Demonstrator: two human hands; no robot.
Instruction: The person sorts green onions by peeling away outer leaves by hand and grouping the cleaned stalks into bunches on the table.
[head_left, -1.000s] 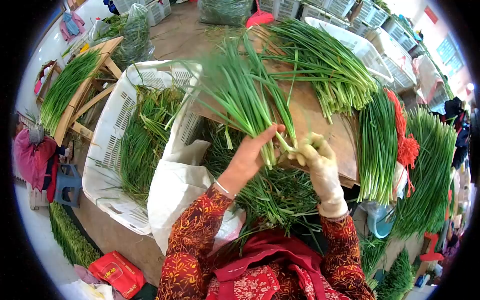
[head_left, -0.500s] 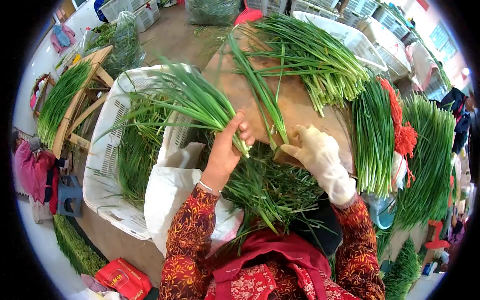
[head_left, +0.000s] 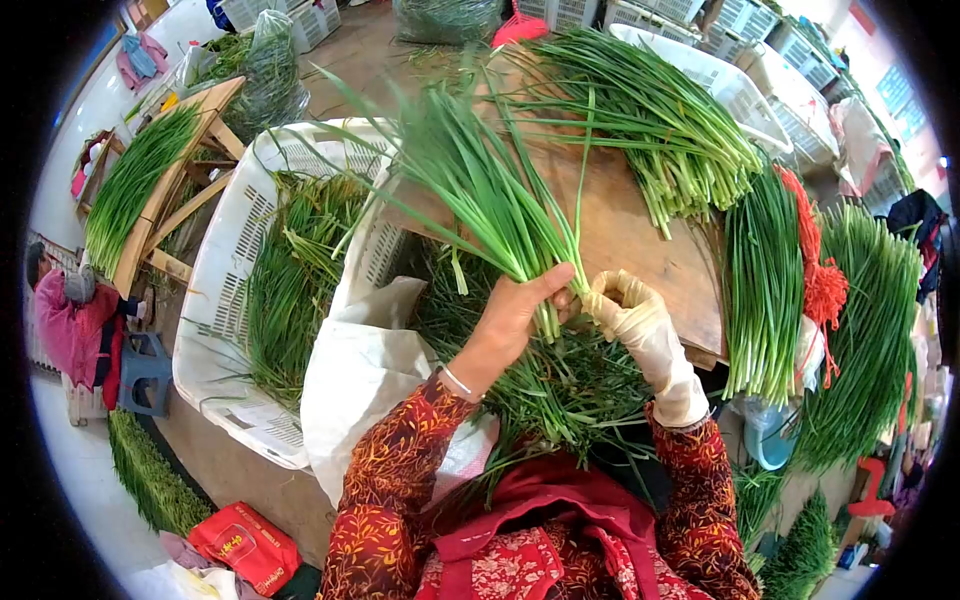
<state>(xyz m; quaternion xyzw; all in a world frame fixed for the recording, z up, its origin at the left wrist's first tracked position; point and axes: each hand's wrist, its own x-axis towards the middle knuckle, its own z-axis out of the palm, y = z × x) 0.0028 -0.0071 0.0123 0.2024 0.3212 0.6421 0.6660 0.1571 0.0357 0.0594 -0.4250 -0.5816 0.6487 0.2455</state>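
Observation:
My bare left hand (head_left: 520, 312) is closed around a bunch of garlic chives (head_left: 490, 195), whose pale cut ends stick out below the fingers. Beside it, my right hand (head_left: 638, 322), in a cream glove, has its fingers pinched at the stem ends, where a few chive stalks meet both hands. Both hands are over the near edge of a wooden board (head_left: 640, 275). A larger pile of chives (head_left: 650, 110) lies on the board's far side. Under my hands, loose leaves and trimmings (head_left: 570, 385) are heaped over my lap.
To the left stands a white plastic crate (head_left: 200, 375) holding chives, with a white sack (head_left: 350, 375) against it. Chive bundles (head_left: 765, 290) and red ties (head_left: 822, 290) are at the right. A blue stool (head_left: 145, 372) and red bag (head_left: 247, 545) are at lower left.
My left hand has carried the bunch rightward and down to my right hand. The chives that lay along the board's middle are now gathered with it at my hands.

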